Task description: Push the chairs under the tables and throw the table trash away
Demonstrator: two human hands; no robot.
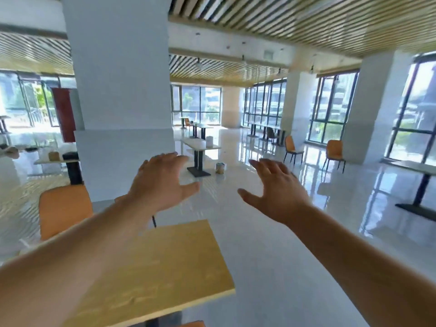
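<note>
Left hand (162,182), right hand (280,192) hovering spread, gripping nothing. Orange chair (63,208) standing at ten o'clock of wooden table (153,267), probably light, stiff; backrest top looking best hold.

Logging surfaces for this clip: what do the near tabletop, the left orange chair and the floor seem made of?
Tabletop: wood or wood-look laminate, matte; pale grain streaks show. Chair: smooth orange back, perhaps plastic or vinyl; blur leaves it open. Floor: glossy tile or polished stone; it mirrors the windows.
</note>
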